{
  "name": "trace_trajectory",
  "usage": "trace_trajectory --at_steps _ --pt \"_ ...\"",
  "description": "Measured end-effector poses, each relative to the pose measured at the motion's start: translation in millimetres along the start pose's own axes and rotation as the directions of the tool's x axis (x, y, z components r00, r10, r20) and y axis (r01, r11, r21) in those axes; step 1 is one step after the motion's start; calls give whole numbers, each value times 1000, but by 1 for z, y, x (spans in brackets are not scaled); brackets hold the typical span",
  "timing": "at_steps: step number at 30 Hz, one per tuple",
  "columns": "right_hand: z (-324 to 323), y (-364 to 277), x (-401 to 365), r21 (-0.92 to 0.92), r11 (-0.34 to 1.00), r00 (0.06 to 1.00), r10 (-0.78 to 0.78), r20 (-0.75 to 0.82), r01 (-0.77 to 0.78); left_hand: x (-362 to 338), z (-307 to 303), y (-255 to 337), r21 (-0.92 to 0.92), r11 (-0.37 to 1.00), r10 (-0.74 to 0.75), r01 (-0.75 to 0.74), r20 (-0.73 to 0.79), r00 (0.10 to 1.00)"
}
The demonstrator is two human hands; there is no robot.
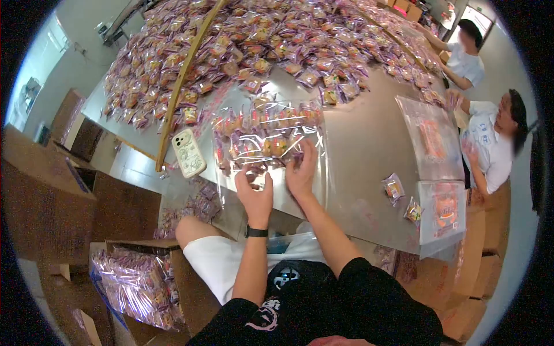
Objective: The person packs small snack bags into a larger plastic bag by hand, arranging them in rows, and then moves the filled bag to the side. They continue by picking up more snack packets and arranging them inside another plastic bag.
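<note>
A large clear plastic bag (262, 128) lies flat on the metal table, with rows of small wrapped snack packets (276, 146) inside. At its near edge, my left hand (254, 191) curls its fingers round the lower packets through the film, thumb set apart. My right hand (301, 173) grips the bag's lower right part, its fingers bent over the packets at that corner. Glare on the film hides exactly what lies under the fingertips. A black band circles my left wrist.
A heap of wrapped packets (259, 40) covers the far table behind a wooden strip (187, 75). Left of the bag lies a phone (189, 153). At right are flat printed bags (441, 210), loose packets (393, 189) and two co-workers. A filled carton (135, 285) stands lower left.
</note>
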State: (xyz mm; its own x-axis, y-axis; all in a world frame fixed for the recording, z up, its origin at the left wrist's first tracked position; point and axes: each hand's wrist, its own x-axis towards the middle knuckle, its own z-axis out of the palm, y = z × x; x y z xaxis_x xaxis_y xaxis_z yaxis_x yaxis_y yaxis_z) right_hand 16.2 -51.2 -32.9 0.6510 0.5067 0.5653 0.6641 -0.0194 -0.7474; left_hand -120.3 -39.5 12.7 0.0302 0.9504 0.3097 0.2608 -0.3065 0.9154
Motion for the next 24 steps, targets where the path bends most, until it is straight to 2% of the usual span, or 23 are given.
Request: trace_trajectory --at_steps 1,2,3,5,6,7,8,9,10,12,13,14,15,16,17,21,24 --pt "2 4 -3 19 1000 1000 21 9 -22 -2 -1 5 25 1000 -17 16 36 999" --pt "2 5 -3 40 998 999 37 20 -38 0 2 -5 23 999 27 -27 23 999" --pt "-3 -4 0 -48 997 998 -61 -7 60 8 3 -12 20 997 74 -74 5 997" --pt "-4 -3 2 -92 994 998 -60 6 60 15 5 -11 340 910 277 -239 -68 958" --pt "-3 0 1 -114 992 998 -54 9 55 22 -1 -6 341 912 272 -229 -86 958" --pt "-1 4 1 -58 997 999 -52 -10 51 28 -2 -8 362 900 279 -241 -55 959" --pt "-2 -2 2 -103 994 999 -38 -7 37 32 -5 -13 385 887 287 -256 -23 958" --pt "-5 -12 4 -146 989 1000 -22 -5 21 34 -7 -22 446 841 313 -306 61 948" --pt "-7 -19 4 -187 982 1000 -6 -2 5 30 -4 -30 507 787 364 -351 78 928" --pt "-6 -15 3 -143 990 999 9 31 -4 30 1 -18 611 663 462 -433 121 879" --pt "-5 -9 2 -126 992 998 20 64 -12 26 5 -12 651 626 406 -430 198 892" --pt "-7 -9 3 -112 993 995 33 99 -21 23 9 1 599 638 459 -483 208 864" --pt "-7 -12 3 -81 994 995 75 73 -69 24 12 3 583 633 435 -509 277 857" --pt "-5 -11 2 -99 994 998 56 37 -52 23 14 5 569 628 404 -530 344 848" --pt "-9 -13 1 -102 993 998 57 38 -53 25 15 10 544 683 354 -487 336 873" --pt "-12 -25 8 -76 996 997 59 59 -54 27 21 0 518 687 429 -510 277 860" --pt "-21 -25 19 -90 994 968 76 241 -55 27 21 -3 507 666 468 -546 286 836"
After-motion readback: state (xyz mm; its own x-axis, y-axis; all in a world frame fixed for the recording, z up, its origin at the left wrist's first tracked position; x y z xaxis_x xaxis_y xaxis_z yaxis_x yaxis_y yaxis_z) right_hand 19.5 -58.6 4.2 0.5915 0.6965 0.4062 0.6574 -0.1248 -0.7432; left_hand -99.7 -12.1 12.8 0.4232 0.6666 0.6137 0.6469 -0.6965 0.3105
